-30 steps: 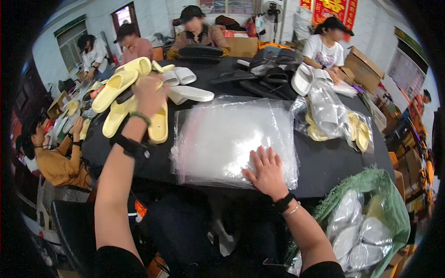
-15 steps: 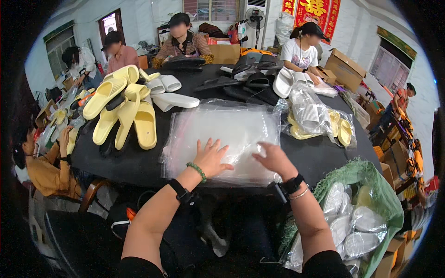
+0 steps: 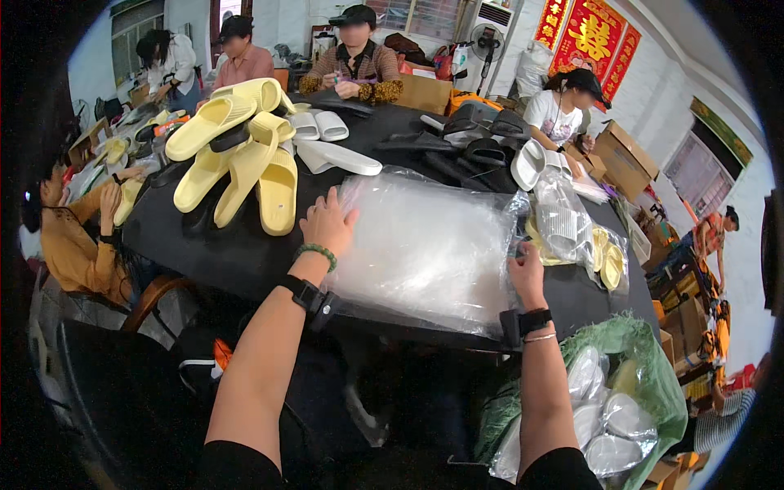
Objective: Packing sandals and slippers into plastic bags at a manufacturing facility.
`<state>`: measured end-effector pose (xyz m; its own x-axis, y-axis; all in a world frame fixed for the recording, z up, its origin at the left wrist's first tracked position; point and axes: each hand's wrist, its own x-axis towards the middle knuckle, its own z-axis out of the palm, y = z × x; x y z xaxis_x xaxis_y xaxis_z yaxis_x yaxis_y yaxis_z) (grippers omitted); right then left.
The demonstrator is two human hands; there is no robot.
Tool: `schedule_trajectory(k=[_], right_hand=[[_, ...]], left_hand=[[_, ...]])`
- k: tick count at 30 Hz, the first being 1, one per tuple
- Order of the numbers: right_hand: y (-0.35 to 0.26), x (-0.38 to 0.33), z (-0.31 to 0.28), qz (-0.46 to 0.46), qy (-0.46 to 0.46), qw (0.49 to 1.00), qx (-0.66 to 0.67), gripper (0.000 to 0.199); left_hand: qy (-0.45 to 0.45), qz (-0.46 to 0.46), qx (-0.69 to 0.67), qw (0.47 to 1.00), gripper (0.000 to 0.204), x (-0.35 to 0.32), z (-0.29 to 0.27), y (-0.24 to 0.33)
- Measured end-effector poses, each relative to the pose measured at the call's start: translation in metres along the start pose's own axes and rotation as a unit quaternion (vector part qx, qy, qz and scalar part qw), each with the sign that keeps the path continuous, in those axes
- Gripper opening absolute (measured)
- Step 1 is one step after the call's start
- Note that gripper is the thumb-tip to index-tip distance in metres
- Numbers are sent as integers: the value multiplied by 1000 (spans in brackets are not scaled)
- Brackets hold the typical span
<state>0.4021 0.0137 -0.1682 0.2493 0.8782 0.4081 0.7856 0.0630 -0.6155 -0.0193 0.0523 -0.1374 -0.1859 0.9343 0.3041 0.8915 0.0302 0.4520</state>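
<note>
A stack of clear plastic bags (image 3: 429,245) lies flat on the black table before me. My left hand (image 3: 328,224) is at its left edge, fingers stretched forward and slightly apart, thumb over the bags. At the right edge, my right hand (image 3: 527,273) has its fingers curled in, seeming to pinch the side of the stack; its fingertips show only in part. Left of the bags are several pale yellow slides (image 3: 260,175), piled on one another. White slides (image 3: 337,157) lie just beyond my left hand. Bagged slides, grey (image 3: 562,224) and yellow (image 3: 608,260), rest right of the stack.
Black slides (image 3: 486,151) spread over the far side of the table (image 3: 220,265). A green woven sack (image 3: 653,367) of bagged white slides stands by my right forearm. People sit around the table, one at the left with a yellow slide. Cardboard boxes (image 3: 625,155) stand at the right.
My hands have moved apart, from the top of the bags to their left and right edges. My right hand's fingers have curled in. The view has shifted and tilted.
</note>
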Motion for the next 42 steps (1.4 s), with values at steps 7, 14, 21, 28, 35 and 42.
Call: schedule_trajectory(k=[7, 14, 21, 28, 35, 42], right_hand=[[30, 5, 2, 26, -23, 998, -52, 65], [-4, -4, 10, -59, -28, 991, -118, 67], [-2, 0, 11, 20, -79, 995, -58, 65], [-70, -23, -2, -114, -101, 946, -285, 80], [-174, -95, 18, -385, -286, 870, -116, 98], [-171, -110, 41, -340, -277, 878, -194, 96]], left_hand=[[-67, -5, 5, 998, 48, 6, 12, -12], [-45, 29, 70, 996, 32, -3, -14, 3], [-70, 13, 85, 994, 33, -4, -9, 0], [-32, 29, 54, 998, 20, 6, 9, -17], [45, 83, 75, 993, 11, 5, 8, -17], [12, 64, 20, 998, 15, 4, -18, 4]])
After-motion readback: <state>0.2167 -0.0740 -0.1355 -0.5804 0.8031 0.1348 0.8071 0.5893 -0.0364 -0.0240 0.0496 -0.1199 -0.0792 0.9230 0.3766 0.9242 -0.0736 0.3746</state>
